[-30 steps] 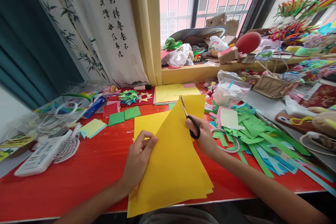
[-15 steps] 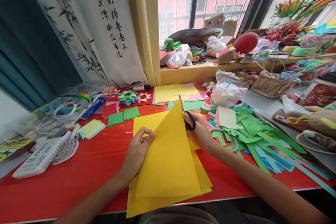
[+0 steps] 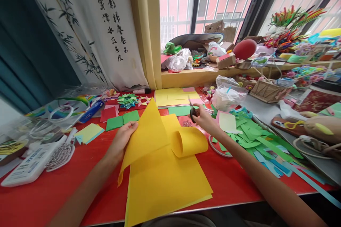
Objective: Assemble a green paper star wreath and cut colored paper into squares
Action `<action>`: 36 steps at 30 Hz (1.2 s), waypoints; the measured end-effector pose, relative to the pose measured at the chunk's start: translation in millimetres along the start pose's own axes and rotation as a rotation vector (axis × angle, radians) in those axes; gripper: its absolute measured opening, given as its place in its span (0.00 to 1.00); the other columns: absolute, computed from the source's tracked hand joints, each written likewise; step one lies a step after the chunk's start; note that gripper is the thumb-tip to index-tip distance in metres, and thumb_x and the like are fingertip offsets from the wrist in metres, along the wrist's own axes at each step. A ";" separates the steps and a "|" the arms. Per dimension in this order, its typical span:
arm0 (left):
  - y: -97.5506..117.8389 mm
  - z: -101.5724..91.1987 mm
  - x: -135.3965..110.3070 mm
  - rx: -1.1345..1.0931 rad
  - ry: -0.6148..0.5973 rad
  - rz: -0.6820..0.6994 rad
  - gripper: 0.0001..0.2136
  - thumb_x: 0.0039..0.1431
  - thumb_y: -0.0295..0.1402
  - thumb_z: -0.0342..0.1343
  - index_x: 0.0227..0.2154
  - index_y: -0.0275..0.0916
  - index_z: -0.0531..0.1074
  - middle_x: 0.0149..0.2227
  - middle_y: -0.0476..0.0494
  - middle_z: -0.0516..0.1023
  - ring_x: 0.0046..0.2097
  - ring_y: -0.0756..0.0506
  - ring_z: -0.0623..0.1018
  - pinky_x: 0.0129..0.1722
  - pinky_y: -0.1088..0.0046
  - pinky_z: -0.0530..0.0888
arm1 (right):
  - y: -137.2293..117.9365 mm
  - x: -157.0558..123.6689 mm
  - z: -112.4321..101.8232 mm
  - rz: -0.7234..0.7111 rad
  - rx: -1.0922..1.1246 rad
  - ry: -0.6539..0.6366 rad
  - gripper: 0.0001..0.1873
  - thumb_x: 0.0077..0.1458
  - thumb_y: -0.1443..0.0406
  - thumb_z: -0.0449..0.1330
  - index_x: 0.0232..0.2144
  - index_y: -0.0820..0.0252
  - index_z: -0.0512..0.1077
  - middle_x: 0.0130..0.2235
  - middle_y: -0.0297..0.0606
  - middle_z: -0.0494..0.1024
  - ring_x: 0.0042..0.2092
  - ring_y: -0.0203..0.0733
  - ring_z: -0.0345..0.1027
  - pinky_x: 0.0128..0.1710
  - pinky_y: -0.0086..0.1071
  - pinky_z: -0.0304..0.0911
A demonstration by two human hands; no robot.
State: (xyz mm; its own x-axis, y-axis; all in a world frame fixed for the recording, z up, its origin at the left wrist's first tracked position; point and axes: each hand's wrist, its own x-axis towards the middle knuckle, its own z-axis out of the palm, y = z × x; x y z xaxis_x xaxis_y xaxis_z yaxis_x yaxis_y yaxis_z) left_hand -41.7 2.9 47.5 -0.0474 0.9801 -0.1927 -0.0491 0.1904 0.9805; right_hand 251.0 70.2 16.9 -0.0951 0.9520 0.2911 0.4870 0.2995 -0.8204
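My left hand (image 3: 125, 133) grips the edge of a folded yellow paper piece (image 3: 145, 136), lifted and tilted to the left. In my right hand (image 3: 203, 117) is a pair of black-handled scissors (image 3: 193, 111), its blades pointing away over the table. Below both hands lie several large yellow sheets (image 3: 170, 181), stacked near the front edge. A curled yellow offcut (image 3: 193, 141) rests on the stack's right side, apart from the piece in my left hand.
Green paper scraps (image 3: 247, 127) and blue strips pile up at right. Small green squares (image 3: 122, 120), a yellow note stack (image 3: 89, 133) and a white box (image 3: 33, 161) lie left. A pale yellow paper stack (image 3: 176, 97) sits at the back of the red table (image 3: 87, 170).
The yellow paper has been cut through: my left hand has carried its piece left, while the offcut lies curled at right. The scissors have moved slightly right, off the paper.
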 end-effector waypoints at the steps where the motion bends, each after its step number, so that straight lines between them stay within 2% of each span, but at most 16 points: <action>1: -3.1 -1.3 2.8 0.112 -0.008 0.014 0.14 0.50 0.41 0.55 0.38 0.40 0.64 0.29 0.49 0.73 0.26 0.48 0.74 0.25 0.74 0.70 | 5.4 0.6 0.2 0.002 -0.081 -0.022 0.27 0.50 0.58 0.57 0.50 0.62 0.59 0.31 0.36 0.71 0.31 0.39 0.65 0.28 0.29 0.59; 3: -10.4 -6.1 9.4 0.463 -0.015 0.114 0.14 0.53 0.41 0.51 0.40 0.40 0.64 0.31 0.47 0.72 0.30 0.45 0.74 0.28 0.71 0.70 | 13.5 -0.3 1.8 -0.015 -0.231 -0.073 0.21 0.48 0.63 0.58 0.46 0.61 0.66 0.35 0.41 0.73 0.34 0.42 0.66 0.32 0.31 0.59; 5: -18.9 -12.0 15.8 0.865 -0.030 0.299 0.13 0.56 0.39 0.47 0.42 0.40 0.65 0.37 0.43 0.71 0.39 0.42 0.73 0.37 0.65 0.69 | 17.2 -2.7 4.1 -0.057 -0.360 -0.121 0.16 0.49 0.65 0.57 0.43 0.60 0.70 0.40 0.44 0.73 0.39 0.46 0.66 0.36 0.33 0.58; 7: -27.1 -15.9 20.1 1.132 -0.053 0.486 0.13 0.58 0.35 0.44 0.45 0.38 0.64 0.44 0.39 0.68 0.47 0.39 0.69 0.45 0.60 0.66 | 16.4 -4.9 5.5 -0.113 -0.467 -0.157 0.13 0.51 0.66 0.55 0.40 0.60 0.73 0.42 0.46 0.72 0.43 0.49 0.65 0.41 0.36 0.57; 10: -34.6 -13.3 19.7 1.308 -0.068 0.708 0.14 0.59 0.32 0.42 0.47 0.36 0.62 0.47 0.37 0.66 0.51 0.39 0.65 0.50 0.58 0.64 | 9.4 -5.9 4.8 -0.192 -0.577 -0.188 0.12 0.54 0.64 0.53 0.36 0.61 0.74 0.41 0.49 0.71 0.47 0.52 0.61 0.46 0.40 0.54; 13: -35.8 -2.5 12.2 1.392 -0.079 0.825 0.13 0.61 0.31 0.41 0.46 0.37 0.63 0.46 0.38 0.66 0.49 0.40 0.66 0.49 0.59 0.65 | 0.7 -6.7 3.5 -0.265 -0.600 -0.254 0.16 0.59 0.59 0.48 0.37 0.60 0.73 0.41 0.45 0.72 0.46 0.46 0.62 0.46 0.36 0.55; 16: -36.3 8.5 3.9 1.398 -0.095 0.865 0.12 0.61 0.29 0.39 0.45 0.38 0.63 0.45 0.39 0.68 0.48 0.41 0.67 0.47 0.60 0.66 | -4.5 -9.7 5.6 -0.318 -0.596 -0.353 0.18 0.58 0.54 0.49 0.40 0.58 0.71 0.42 0.42 0.72 0.45 0.42 0.64 0.43 0.32 0.58; 20: -40.5 15.3 0.3 1.397 -0.126 0.877 0.12 0.61 0.28 0.39 0.44 0.38 0.64 0.44 0.41 0.69 0.47 0.41 0.68 0.46 0.61 0.66 | -3.2 -14.4 12.1 -0.361 -0.632 -0.424 0.24 0.49 0.47 0.56 0.39 0.59 0.71 0.41 0.42 0.72 0.47 0.48 0.60 0.46 0.37 0.57; 25: -46.9 16.4 2.0 1.418 -0.160 0.861 0.12 0.61 0.28 0.39 0.43 0.36 0.65 0.43 0.41 0.70 0.46 0.42 0.68 0.46 0.61 0.66 | 3.2 -17.2 18.8 -0.368 -0.678 -0.430 0.29 0.44 0.46 0.59 0.41 0.62 0.67 0.43 0.45 0.68 0.47 0.52 0.57 0.48 0.43 0.54; 31: -48.5 21.1 -3.6 1.459 -0.215 0.849 0.12 0.62 0.28 0.39 0.41 0.35 0.66 0.41 0.40 0.70 0.44 0.42 0.68 0.44 0.62 0.67 | 1.9 -20.6 21.1 -0.341 -0.685 -0.436 0.25 0.46 0.48 0.59 0.36 0.64 0.66 0.41 0.46 0.66 0.44 0.52 0.56 0.45 0.44 0.54; 36: -48.2 22.5 -4.7 1.470 -0.226 0.830 0.11 0.62 0.28 0.39 0.41 0.36 0.66 0.40 0.41 0.70 0.44 0.43 0.68 0.44 0.62 0.67 | 4.3 -18.1 24.0 -0.303 -0.587 -0.456 0.20 0.45 0.50 0.61 0.31 0.61 0.66 0.40 0.44 0.66 0.44 0.48 0.57 0.46 0.40 0.53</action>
State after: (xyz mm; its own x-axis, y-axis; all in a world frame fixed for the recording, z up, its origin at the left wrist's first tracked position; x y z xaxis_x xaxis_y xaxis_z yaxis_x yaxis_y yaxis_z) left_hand -16.7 -9.6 2.0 0.5551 0.7984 0.2333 0.8151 -0.5780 0.0385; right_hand 234.0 55.8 -3.7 -0.5804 0.8045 0.1261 0.7479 0.5878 -0.3084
